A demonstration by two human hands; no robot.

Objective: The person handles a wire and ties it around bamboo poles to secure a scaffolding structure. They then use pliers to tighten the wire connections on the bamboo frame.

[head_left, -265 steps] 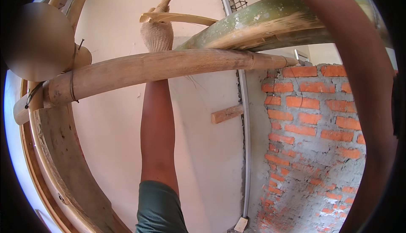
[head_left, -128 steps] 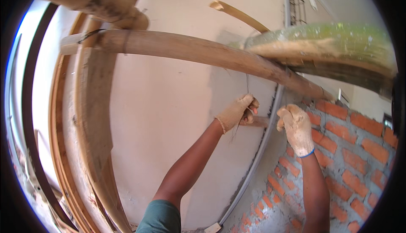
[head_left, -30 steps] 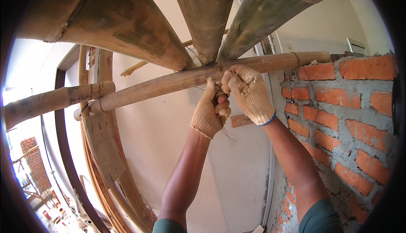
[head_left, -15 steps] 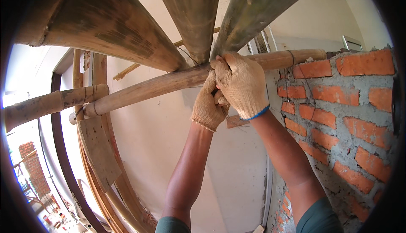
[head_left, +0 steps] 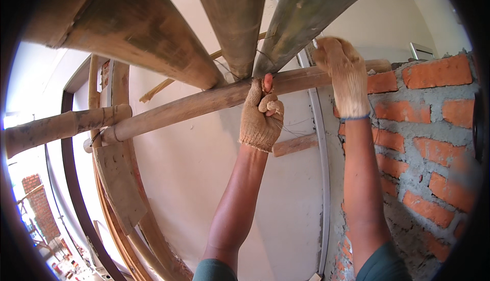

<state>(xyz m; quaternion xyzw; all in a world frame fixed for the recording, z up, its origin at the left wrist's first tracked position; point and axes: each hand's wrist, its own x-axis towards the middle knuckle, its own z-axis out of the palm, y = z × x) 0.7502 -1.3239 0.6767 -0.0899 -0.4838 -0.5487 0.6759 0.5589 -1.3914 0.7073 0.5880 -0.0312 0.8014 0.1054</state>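
Both my hands wear cream knitted work gloves. My left hand (head_left: 262, 115) is closed just below a horizontal bamboo pole (head_left: 189, 104), its thumb and a bare fingertip pointing up at the pole. Thin dark wires (head_left: 296, 129) stick out from the right side of that fist. My right hand (head_left: 344, 77) is raised to the right, over the pole, with its fingers curled together; what they hold, if anything, is too small to make out. Thick bamboo poles, a left one (head_left: 138, 31), a middle one (head_left: 232, 20) and a right one (head_left: 311, 15), meet the horizontal pole from above.
A rough brick wall (head_left: 434, 112) rises at the right. Another bamboo pole (head_left: 66, 125) reaches in from the left, near upright timbers and a board (head_left: 120, 179). Behind my hands are a pale wall (head_left: 204, 179) and a short piece of wood (head_left: 296, 144).
My right hand has parted from the left and moved right along the pole. My left hand stays near the same spot, slightly lower and further right, now alone at the pole.
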